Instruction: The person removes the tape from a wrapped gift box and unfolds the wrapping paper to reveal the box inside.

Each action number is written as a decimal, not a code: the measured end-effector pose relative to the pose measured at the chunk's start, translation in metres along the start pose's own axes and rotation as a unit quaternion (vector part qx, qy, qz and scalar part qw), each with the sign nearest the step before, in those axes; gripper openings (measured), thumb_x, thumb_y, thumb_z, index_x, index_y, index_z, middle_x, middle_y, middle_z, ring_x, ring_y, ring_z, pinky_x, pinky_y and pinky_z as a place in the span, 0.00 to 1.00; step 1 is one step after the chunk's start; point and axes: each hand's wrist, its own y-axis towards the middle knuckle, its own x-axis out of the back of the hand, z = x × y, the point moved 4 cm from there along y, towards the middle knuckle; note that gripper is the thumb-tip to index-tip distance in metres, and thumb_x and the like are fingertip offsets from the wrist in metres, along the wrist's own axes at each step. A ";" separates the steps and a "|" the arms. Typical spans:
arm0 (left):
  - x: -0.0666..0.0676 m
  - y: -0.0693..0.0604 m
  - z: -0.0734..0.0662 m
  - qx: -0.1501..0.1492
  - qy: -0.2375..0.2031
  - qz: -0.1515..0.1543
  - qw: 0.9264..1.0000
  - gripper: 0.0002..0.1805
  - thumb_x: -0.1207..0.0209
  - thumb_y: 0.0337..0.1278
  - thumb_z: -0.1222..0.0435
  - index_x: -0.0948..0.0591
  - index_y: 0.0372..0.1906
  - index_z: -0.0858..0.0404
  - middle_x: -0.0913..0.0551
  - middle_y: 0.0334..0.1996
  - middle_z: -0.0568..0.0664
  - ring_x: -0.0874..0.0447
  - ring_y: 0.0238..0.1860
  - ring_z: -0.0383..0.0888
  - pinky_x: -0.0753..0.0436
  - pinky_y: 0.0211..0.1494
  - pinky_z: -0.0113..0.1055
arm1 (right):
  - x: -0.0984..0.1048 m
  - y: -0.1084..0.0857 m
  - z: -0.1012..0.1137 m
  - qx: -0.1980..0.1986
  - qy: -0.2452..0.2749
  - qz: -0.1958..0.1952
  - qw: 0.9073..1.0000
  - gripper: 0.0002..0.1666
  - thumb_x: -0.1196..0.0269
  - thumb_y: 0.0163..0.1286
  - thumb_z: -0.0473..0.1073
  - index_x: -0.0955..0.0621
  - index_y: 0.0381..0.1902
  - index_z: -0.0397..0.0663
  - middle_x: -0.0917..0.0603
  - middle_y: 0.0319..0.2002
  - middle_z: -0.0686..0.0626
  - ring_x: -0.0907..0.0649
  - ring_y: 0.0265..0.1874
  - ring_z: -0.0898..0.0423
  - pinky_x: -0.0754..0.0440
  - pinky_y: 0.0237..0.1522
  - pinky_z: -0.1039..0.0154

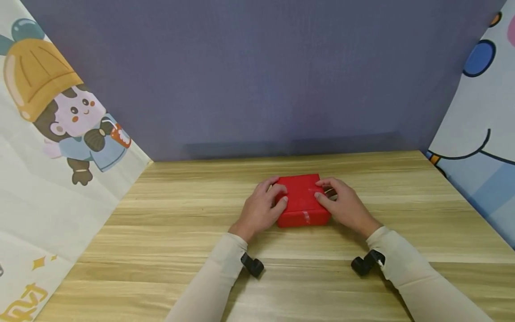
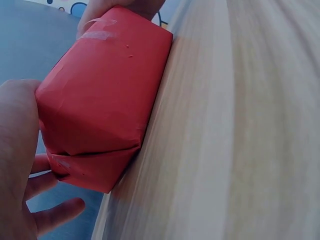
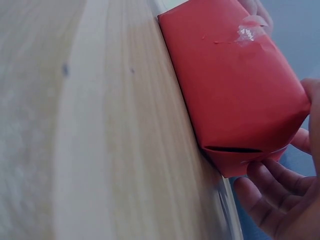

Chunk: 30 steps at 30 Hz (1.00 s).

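Note:
A box wrapped in red paper (image 1: 301, 197) lies flat on the wooden table, between both hands. My left hand (image 1: 259, 210) grips its left end, thumb and fingertips on the upper edge; in the left wrist view some fingers spread past the folded end. My right hand (image 1: 347, 206) holds the right end with the thumb on top. The right wrist view shows its fingers curled against the folded end flap (image 3: 245, 159), where a dark slit of the fold shows. Clear tape (image 1: 306, 217) crosses the near side. The box's underside is hidden.
The wood-grain table (image 1: 161, 250) reaches back to a dark grey-blue panel (image 1: 257, 80). Cloths with cartoon prints hang at the left (image 1: 24, 179) and right (image 1: 454, 116). A small black camera sits on each wrist, over pale sleeves.

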 end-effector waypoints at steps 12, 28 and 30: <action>0.001 0.000 0.000 -0.008 0.018 -0.007 1.000 0.18 0.46 0.68 0.52 0.18 0.58 0.47 0.31 0.70 0.50 0.33 0.69 0.47 0.23 0.62 0.47 | 0.000 0.000 -0.001 -0.002 0.003 0.003 1.000 0.24 0.38 0.74 0.48 0.25 0.62 0.44 0.21 0.55 0.41 0.19 0.46 0.44 0.19 0.51 0.44; 0.005 0.000 -0.003 -0.025 0.041 -0.028 0.998 0.12 0.46 0.68 0.52 0.18 0.50 0.46 0.26 0.67 0.48 0.20 0.59 0.47 0.17 0.51 0.45 | -0.001 0.000 -0.002 -0.007 0.004 0.004 1.000 0.24 0.38 0.74 0.48 0.25 0.62 0.44 0.21 0.54 0.41 0.19 0.46 0.44 0.19 0.51 0.45; 0.005 0.000 -0.003 -0.027 0.046 -0.025 0.998 0.11 0.46 0.68 0.52 0.19 0.50 0.46 0.26 0.67 0.49 0.21 0.60 0.47 0.17 0.51 0.46 | 0.000 0.000 -0.002 -0.007 0.005 0.004 1.000 0.24 0.38 0.74 0.48 0.25 0.63 0.44 0.21 0.54 0.41 0.19 0.46 0.44 0.19 0.51 0.45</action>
